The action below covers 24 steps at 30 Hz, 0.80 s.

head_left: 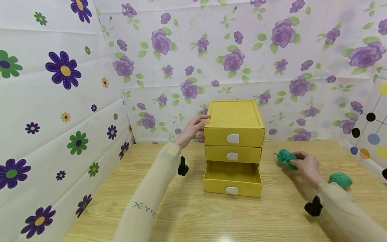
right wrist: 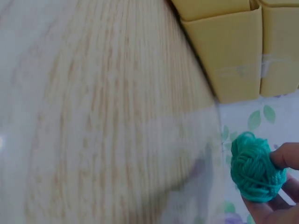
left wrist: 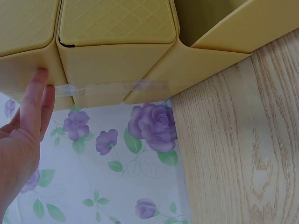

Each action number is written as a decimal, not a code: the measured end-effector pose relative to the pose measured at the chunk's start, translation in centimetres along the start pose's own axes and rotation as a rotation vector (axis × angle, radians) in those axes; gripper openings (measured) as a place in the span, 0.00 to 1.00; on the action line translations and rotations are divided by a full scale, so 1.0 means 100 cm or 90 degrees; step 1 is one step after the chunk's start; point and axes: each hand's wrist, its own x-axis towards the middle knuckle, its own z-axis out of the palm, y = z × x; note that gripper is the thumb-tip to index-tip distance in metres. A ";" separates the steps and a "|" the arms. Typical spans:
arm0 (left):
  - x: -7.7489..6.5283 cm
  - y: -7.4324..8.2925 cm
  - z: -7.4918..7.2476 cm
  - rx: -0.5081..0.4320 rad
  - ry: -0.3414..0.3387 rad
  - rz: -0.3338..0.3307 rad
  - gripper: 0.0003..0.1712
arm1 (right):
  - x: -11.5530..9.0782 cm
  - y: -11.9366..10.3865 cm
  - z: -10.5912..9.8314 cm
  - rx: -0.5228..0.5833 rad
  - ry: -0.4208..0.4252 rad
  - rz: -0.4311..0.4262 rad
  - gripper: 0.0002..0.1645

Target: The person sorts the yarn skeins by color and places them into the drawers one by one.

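A yellow drawer unit (head_left: 235,114) with three stacked drawers stands on the table, each with a white tab handle. Its bottom drawer (head_left: 232,185) is pulled out, and its visible inside holds nothing. My left hand (head_left: 191,130) touches the unit's left side near the top, fingers extended; the left wrist view shows the fingertips (left wrist: 41,77) against the yellow side. To the right of the unit, my right hand (head_left: 306,166) grips a ball of green yarn (head_left: 285,158) between thumb and fingers. In the right wrist view the yarn ball (right wrist: 257,168) shows its wound strands.
Another green yarn ball (head_left: 341,180) lies on the wooden table (head_left: 193,215) beside my right forearm. Flower-patterned sheeting (head_left: 181,67) hangs behind the table and along its left side. Clear tape (left wrist: 107,88) runs across the unit's side.
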 end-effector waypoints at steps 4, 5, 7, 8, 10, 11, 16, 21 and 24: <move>0.000 -0.001 0.000 -0.004 -0.002 0.002 0.23 | -0.003 -0.005 -0.003 -0.001 -0.025 -0.039 0.25; 0.000 -0.001 0.000 -0.003 -0.001 0.002 0.23 | -0.003 -0.006 -0.004 0.004 -0.034 -0.050 0.25; 0.000 -0.001 -0.001 -0.005 0.000 0.004 0.23 | -0.004 -0.007 -0.006 0.014 -0.050 -0.067 0.25; 0.000 -0.002 -0.001 -0.005 0.000 0.004 0.23 | -0.004 -0.006 -0.008 0.016 -0.058 -0.077 0.24; 0.000 -0.001 -0.001 -0.005 0.000 0.004 0.23 | -0.004 -0.005 -0.013 0.020 -0.075 -0.096 0.24; 0.001 -0.001 -0.001 -0.004 -0.001 0.004 0.23 | -0.004 -0.004 -0.015 0.022 -0.083 -0.105 0.23; 0.001 -0.001 -0.001 -0.008 -0.003 0.003 0.23 | -0.003 0.003 -0.025 0.033 -0.143 -0.131 0.19; 0.000 -0.001 0.000 -0.006 -0.001 0.002 0.22 | -0.002 0.005 -0.031 0.054 -0.191 -0.137 0.20; 0.000 0.000 0.000 -0.004 0.002 0.000 0.22 | -0.004 0.004 -0.033 0.075 -0.213 -0.149 0.19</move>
